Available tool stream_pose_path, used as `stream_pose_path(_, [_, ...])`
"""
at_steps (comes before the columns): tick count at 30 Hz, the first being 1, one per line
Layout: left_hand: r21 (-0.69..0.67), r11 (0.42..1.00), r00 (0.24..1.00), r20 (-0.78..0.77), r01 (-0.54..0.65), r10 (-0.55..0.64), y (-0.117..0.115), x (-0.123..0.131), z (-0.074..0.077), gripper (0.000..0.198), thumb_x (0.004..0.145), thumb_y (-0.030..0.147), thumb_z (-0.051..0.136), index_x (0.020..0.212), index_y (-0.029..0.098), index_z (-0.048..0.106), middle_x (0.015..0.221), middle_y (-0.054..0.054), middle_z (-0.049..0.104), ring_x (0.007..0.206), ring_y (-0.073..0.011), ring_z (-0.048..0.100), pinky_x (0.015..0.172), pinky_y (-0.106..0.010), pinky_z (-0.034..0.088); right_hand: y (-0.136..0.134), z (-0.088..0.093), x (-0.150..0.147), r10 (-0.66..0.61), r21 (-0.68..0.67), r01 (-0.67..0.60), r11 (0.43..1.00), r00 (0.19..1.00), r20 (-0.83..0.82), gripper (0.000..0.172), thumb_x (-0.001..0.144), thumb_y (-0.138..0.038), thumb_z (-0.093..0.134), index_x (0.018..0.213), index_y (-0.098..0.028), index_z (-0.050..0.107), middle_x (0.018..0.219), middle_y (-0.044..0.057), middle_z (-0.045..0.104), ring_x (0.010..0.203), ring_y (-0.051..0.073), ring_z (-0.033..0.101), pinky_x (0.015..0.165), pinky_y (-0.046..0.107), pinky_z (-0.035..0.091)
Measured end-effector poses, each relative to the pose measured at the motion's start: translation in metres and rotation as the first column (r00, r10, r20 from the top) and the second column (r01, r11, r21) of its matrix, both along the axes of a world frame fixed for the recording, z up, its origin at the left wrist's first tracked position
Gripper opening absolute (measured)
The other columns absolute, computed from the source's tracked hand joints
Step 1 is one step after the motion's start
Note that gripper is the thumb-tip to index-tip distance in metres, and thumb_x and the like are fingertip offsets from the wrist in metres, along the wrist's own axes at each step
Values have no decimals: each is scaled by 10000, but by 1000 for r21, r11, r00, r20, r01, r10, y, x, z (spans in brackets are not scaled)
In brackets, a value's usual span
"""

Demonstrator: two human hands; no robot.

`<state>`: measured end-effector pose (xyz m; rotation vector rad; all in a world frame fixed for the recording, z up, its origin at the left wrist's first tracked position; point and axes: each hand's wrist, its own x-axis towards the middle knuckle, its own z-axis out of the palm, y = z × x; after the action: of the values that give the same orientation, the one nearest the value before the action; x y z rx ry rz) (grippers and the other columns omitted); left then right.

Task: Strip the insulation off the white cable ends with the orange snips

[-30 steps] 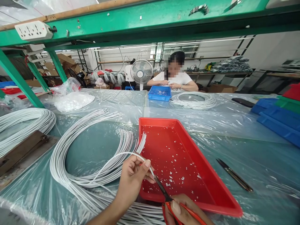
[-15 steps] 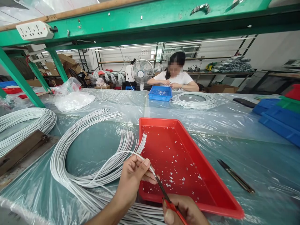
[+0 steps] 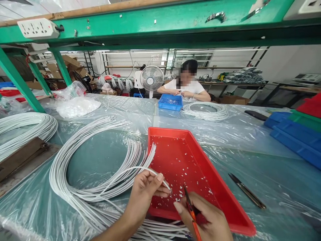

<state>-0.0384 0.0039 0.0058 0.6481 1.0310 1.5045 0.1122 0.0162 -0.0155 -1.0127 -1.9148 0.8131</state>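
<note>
Between thumb and fingers, my left hand (image 3: 147, 190) pinches a white cable (image 3: 137, 168) near its tip, over the left side of a red tray (image 3: 203, 160). My right hand (image 3: 205, 217) is wrapped round an orange-handled cutting tool (image 3: 192, 212), whose dark tip points up and stands a little apart from the cable end. Small white scraps lie in the tray. A large coil of white cables (image 3: 60, 167) spreads to the left, its cut ends touching the tray's left rim.
Silver-and-dark tweezers or a blade (image 3: 247, 190) lie right of the tray. Across the table a person (image 3: 187, 83) works by a blue tray (image 3: 170, 102). Blue bins (image 3: 298, 134) stand at right; a metal block (image 3: 22, 157) at left. A green beam (image 3: 140, 26) crosses above.
The tool in my right hand has come away from the cable end and moved right. My left hand still pinches the cable, slightly lower in view.
</note>
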Motion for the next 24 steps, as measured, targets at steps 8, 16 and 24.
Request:
stream_pose_path(8, [45,998,999,-15,34,-34,0,2,-2,177,753,266,660,695,108,606,590,-16,650,553,-104,615,564,-201,494,13,-5,-1,15,-20,-18,1000,990,-140,68,761,-248,603,755,-195,645,650,-2,604,580,129,555,542,192,429])
stream_pose_path(16, [-48,988,981,134,148,-140,1,9,-5,201,712,276,702,742,79,677,645,-50,671,541,-98,612,557,-191,487,10,8,-4,-163,-80,143,986,916,-367,41,704,-242,648,677,-214,662,567,-35,570,495,105,488,487,184,398])
stream_pose_path(24, [-137,881,888,162,452,-431,-16,23,4,474,691,498,652,968,113,664,604,-61,669,478,-117,627,456,-174,450,20,4,13,-142,-57,130,990,922,-359,72,695,-227,677,754,-186,687,631,-5,608,546,135,544,521,204,442])
